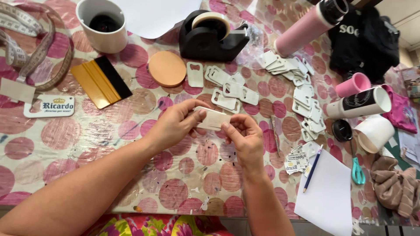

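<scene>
White plastic tag sits mid-frame, pinched at its ends by both the left hand and right hand. Just above it, roughly seven more blank tags lie loose, plus one orange disc and one black tape dispenser.

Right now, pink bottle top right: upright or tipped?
Tipped. The pink bottle lies on its side on the dotted tablecloth, its dark end toward the upper right, above the white blanks.
</scene>
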